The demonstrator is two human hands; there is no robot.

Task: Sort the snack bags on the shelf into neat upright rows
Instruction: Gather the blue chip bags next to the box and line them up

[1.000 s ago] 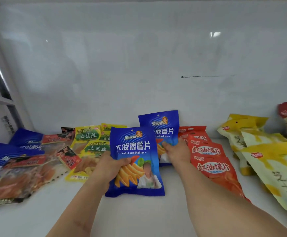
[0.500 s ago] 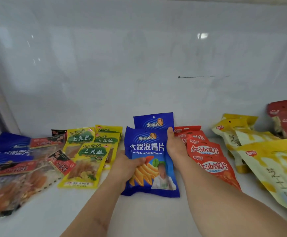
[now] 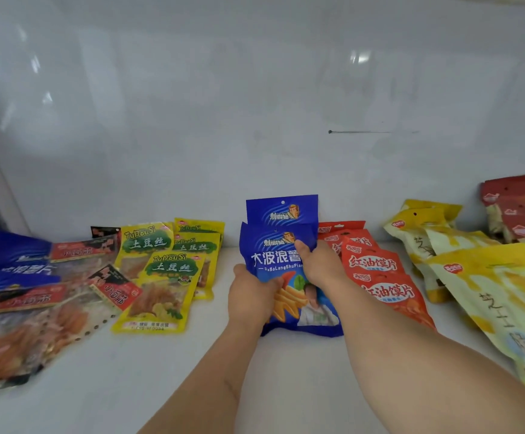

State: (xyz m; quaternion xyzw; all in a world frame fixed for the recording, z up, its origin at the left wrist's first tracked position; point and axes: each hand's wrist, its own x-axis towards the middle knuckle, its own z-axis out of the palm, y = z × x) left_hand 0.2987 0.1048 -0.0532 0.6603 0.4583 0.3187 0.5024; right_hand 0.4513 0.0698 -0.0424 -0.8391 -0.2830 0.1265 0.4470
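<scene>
You are holding the front blue bag [image 3: 278, 270] with both hands: your left hand [image 3: 251, 296] is gripping its left edge, thumb across the printed face, and your right hand [image 3: 319, 264] is closed on its upper right side, thumb laid over the lettering. The bag is standing on the shelf [image 3: 176, 371] near the middle, long axis running up and leaning slightly back toward the wall. Directly behind it, touching or nearly so, a second blue bag [image 3: 281, 208] is showing only its header above the front one. That is the relation to watch: the bag you are holding lies straight ahead of both hands, in front of its twin, so it probably wants pressing squarely back, not sideways. The red bags [image 3: 377, 270] are crowding just beside your right hand, the yellow-green bags [image 3: 167, 270] lying apart on the left. More blue bags [image 3: 10, 255] are lying flat at the far left, nearer your left hand.
</scene>
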